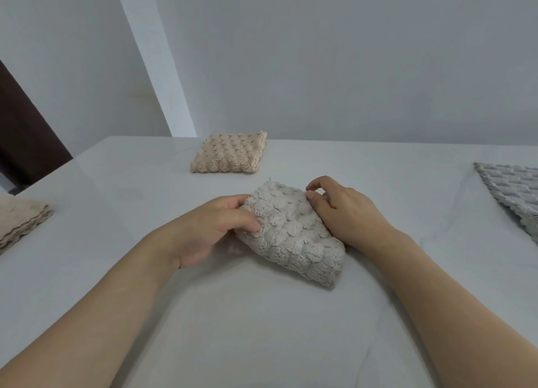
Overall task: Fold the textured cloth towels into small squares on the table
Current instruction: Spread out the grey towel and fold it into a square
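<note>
Towel (294,233), pale grey-white and thick with a nubby, scale-like pile, lies folded into a plump oblong at the middle of the white table (262,329). No label, tag or writing shows on it or on anything else in view. Its long axis runs from about 11 o'clock, at the far end, to about 5 o'clock, where the rounded near end rests on the tabletop. The surface shows rows of puffy tufts with small dark stitch marks between them.

The left hand (212,230) grips the towel's 9 o'clock edge: the thumb presses into the pile on top and the fingers curl round the far corner. The right hand (346,213) lies against the 3 o'clock edge, thumb pressed on the cloth near the far end, fingers curled; the forefinger is raised just above the far corner. Whether the other right fingers hold the edge cannot be told.

At 12 o'clock, well apart, sits a folded peach-beige towel (230,153) with the same tufted texture, roughly square. At 9 o'clock, at the picture's edge, lies a beige stack (20,221) of layered cloth. At 3 o'clock a grey towel (512,189) lies flat, cut off by the frame.
</note>
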The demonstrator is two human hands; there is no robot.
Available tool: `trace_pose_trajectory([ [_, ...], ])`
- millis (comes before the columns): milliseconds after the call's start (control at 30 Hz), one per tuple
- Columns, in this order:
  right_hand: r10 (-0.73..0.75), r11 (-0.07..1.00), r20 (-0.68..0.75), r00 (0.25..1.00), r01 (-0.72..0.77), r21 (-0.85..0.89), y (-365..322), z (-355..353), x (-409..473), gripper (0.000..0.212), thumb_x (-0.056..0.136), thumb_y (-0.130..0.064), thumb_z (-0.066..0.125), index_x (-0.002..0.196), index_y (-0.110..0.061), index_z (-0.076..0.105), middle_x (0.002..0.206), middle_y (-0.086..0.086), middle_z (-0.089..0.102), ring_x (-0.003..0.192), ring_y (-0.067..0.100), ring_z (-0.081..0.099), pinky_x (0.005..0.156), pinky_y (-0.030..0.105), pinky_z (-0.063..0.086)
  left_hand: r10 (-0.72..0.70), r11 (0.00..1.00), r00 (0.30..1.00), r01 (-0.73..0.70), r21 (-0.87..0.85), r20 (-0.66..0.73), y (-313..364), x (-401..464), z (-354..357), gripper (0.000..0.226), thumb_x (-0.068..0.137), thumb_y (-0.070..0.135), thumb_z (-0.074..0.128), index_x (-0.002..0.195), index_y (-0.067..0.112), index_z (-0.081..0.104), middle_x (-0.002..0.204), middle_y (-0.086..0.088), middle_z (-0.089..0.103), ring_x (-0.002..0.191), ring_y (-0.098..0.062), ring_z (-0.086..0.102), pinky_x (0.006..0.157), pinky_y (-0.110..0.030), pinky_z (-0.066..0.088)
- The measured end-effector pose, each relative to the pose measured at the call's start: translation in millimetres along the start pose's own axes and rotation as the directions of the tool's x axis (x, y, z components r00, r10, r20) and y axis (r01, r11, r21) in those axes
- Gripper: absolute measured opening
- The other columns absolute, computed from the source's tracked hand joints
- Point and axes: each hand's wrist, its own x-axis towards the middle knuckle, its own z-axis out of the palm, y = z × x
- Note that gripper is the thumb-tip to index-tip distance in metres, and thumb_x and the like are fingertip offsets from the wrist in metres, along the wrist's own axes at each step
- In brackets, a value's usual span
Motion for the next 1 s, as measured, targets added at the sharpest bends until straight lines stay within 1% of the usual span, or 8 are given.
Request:
trace_pose_trajectory([
  [200, -0.015, 1.0, 0.007, 1.0, 0.015, 0.001, -0.8, -1.0, -0.5, 0.025, 0.1, -0.045, 0.036, 0.113, -0.031, 0.052, 0.087, -0.013, 0.063, 0.095, 0.016, 0.057, 0.085, 0.036, 0.044, -0.075, 0.975, 0.985, 0.039, 0.219, 0.158, -1.2, 2.9, 2.0, 0.038, 0.074, 0.021, 0.07, 0.108, 0.004, 0.068, 0.107, -0.01, 0.074, 0.102, -0.025, 0.07, 0.094, -0.034, 0.052],
  [333, -0.016, 1.0, 0.001, 1.0, 0.016, -0.006, -2.0, -1.1, -0.5, 0.025, 0.1, -0.043, 0.036, 0.114, -0.03, 0.052, 0.084, -0.012, 0.062, 0.094, 0.017, 0.057, 0.082, 0.034, 0.043, -0.13, 0.963, 0.989, 0.11, 0.247, 0.065, 0.6, 9.3, 4.9, 0.041, 0.068, 0.03, 0.075, 0.102, 0.009, 0.071, 0.098, -0.005, 0.076, 0.092, -0.019, 0.071, 0.081, -0.027, 0.054],
  [433, -0.01, 1.0, -0.037, 0.999, 0.01, 0.003, -3.1, 1.3, -0.7, 0.026, 0.1, -0.042, 0.035, 0.116, -0.029, 0.051, 0.086, -0.009, 0.064, 0.095, 0.02, 0.057, 0.08, 0.035, 0.043, -0.137, 0.893, 0.99, 0.143, 0.426, -0.045, 6.1, 7.7, 10.7, 0.051, 0.067, 0.042, 0.075, 0.11, 0.019, 0.063, 0.104, 0.003, 0.073, 0.101, -0.021, 0.067, 0.096, -0.037, 0.049],
  [500, 0.003, 1.0, -0.065, 0.998, -0.002, 0.02, -2.2, 1.6, -0.5, 0.026, 0.1, -0.036, 0.032, 0.115, -0.027, 0.051, 0.093, -0.001, 0.067, 0.095, 0.025, 0.057, 0.08, 0.037, 0.044, 0.051, 0.556, 0.961, 0.198, 0.807, -0.27, 14.0, 1.2, 17.4, 0.039, 0.08, 0.039, 0.063, 0.11, 0.023, 0.045, 0.1, 0.009, 0.061, 0.1, -0.02, 0.054, 0.093, -0.035, 0.036],
  [567, 0.013, 0.998, -0.055, 0.998, -0.009, 0.062, -1.0, 1.0, 0.0, 0.026, 0.096, -0.027, 0.031, 0.115, -0.027, 0.049, 0.09, 0.003, 0.067, 0.091, 0.027, 0.056, 0.079, 0.038, 0.043, 0.532, 0.262, 0.812, 0.112, 0.959, -0.241, 22.7, -11.3, 33.8, 0.032, 0.08, 0.019, 0.056, 0.108, 0.019, 0.04, 0.093, 0.004, 0.051, 0.091, -0.024, 0.05, 0.08, -0.037, 0.031],
  [700, 0.006, 0.994, -0.046, 0.999, -0.001, 0.105, 1.8, 1.4, 0.6, 0.029, 0.09, -0.017, 0.037, 0.116, -0.027, 0.046, 0.071, -0.004, 0.056, 0.075, 0.019, 0.052, 0.067, 0.034, 0.039, 0.448, 0.441, 0.893, -0.18, 0.879, -0.041, 27.8, -28.6, 77.6, 0.021, 0.087, 0.041, 0.052, 0.093, 0.024, 0.042, 0.09, 0.009, 0.044, 0.087, -0.016, 0.044, 0.077, -0.034, 0.038],
  [833, -0.029, 0.993, -0.079, 0.996, 0.038, 0.111, 5.5, 4.2, 1.9, 0.029, 0.092, -0.017, 0.04, 0.119, -0.029, 0.043, 0.067, -0.008, 0.049, 0.067, 0.01, 0.049, 0.061, 0.03, 0.035, 0.477, 0.192, 0.876, -0.025, 0.981, -0.071, -4.4, -13.9, 98.2, 0.049, 0.081, 0.071, 0.037, 0.088, 0.024, 0.045, 0.09, 0.004, 0.049, 0.082, -0.021, 0.048, 0.074, -0.037, 0.042],
  [1000, -0.05, 0.994, -0.087, 0.995, 0.058, 0.093, 7.4, 6.2, 2.9, 0.029, 0.095, -0.02, 0.04, 0.121, -0.03, 0.04, 0.066, -0.007, 0.049, 0.068, 0.015, 0.051, 0.064, 0.032, 0.039, 0.633, 0.149, 0.766, 0.023, 0.989, -0.113, -15.5, -4.4, 102.1, 0.029, 0.067, 0.042, 0.038, 0.079, 0.019, 0.05, 0.077, -0.001, 0.05, 0.068, -0.024, 0.051, 0.061, -0.035, 0.035],
])
